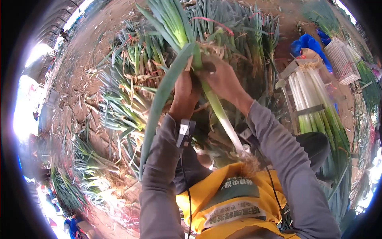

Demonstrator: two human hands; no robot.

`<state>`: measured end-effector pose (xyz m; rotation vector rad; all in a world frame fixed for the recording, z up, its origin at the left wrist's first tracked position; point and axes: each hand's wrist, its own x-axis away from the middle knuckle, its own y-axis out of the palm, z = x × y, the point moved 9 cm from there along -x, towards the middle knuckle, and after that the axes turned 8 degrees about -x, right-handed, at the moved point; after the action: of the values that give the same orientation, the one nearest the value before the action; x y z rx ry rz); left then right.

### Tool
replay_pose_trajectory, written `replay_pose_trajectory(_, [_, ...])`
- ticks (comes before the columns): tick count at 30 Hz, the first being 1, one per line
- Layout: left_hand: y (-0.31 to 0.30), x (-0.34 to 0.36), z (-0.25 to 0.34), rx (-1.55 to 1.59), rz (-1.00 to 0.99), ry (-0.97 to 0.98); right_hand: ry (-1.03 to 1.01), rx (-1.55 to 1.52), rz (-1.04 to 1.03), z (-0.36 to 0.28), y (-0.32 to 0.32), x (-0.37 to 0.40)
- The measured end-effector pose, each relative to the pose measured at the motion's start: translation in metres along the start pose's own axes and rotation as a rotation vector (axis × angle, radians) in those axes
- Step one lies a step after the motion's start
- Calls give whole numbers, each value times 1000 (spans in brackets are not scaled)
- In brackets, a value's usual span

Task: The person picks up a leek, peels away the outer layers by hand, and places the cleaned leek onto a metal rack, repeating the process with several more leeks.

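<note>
A long green onion [218, 106] slants through the middle of the view, its white root end low by the yellow apron [246, 195] and its green leaves fanning out at the top. My left hand [187, 85] is closed round it from the left, just below where the leaves spread. On the other side, my right hand [223, 77] grips the stalk with bent fingers, some dry outer skin close by. One broad leaf [161, 99] hangs down across my left forearm. The fingertips of both hands are partly hidden.
Piles of green onions [127, 99] lie on the ground ahead and left, some tied with pink string. At my right, a metal-framed stand [294, 109] holds a bundle of peeled green onions [306, 89]. Beyond it are a blue plastic bag [312, 46] and a white crate [342, 59].
</note>
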<state>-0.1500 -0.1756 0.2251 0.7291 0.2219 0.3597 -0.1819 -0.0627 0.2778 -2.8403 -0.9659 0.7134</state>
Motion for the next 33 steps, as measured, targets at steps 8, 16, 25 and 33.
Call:
replay_pose_trajectory(8, [-7,4,-6,30,-3,67,148,-69,-202,-2,1,-9])
replay_pose_trajectory(16, [-37,-7,30,-322,92,207,-3,-17,-121,-32,5,-1])
replay_pose_trajectory(25, [-77,8,104,-127,149,320,724,-163,-243,98,-44,133])
replay_pose_trajectory(33, [-30,15,89,-34,138,240,-65,130,-254,-22,-23,70])
